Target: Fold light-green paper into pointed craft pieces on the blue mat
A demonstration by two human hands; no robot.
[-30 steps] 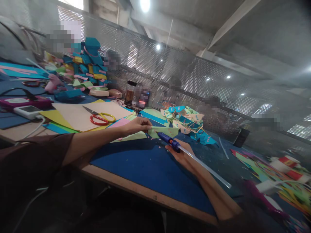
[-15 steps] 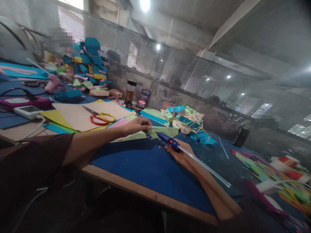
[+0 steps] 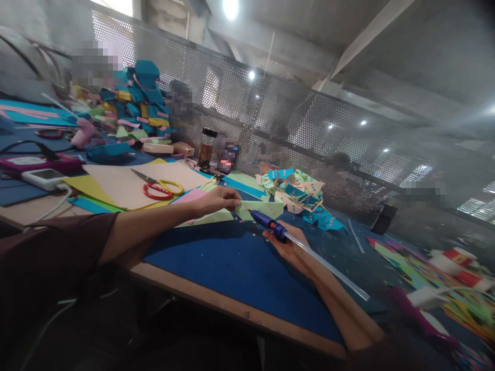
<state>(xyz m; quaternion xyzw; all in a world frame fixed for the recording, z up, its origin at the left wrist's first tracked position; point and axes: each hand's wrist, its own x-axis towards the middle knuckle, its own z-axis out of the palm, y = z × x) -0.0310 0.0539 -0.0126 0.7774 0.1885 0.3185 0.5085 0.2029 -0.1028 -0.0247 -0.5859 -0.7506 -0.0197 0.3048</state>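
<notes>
Main risk: burn. The left hand (image 3: 218, 200) is pinched on the 9 o'clock end of the green paper strip (image 3: 266, 207), and the nozzle of the blue glue gun (image 3: 266, 221) sits near those fingertips. A slip toward 10 o'clock, or stray glue, could reach skin. Can't tell if the nozzle touches the strip.

Second: the strip is gripped at one end only as far as I can see, so nozzle pressure could bend it and smear the bead. Third: pink scraps (image 3: 254, 234) on the desk (image 3: 232, 257) could stick to any drip. The long glue stick (image 3: 328, 266) could snag too.

Right hand (image 3: 290, 249) is wrapped round the gun; trigger finger hidden.

Location: gun and strip just off view centre, toward 5 o'clock. Gun's long axis runs 10 to 4, nozzle at 10, stick trailing to 4. Strip's long axis is roughly 9 to 3.
</notes>
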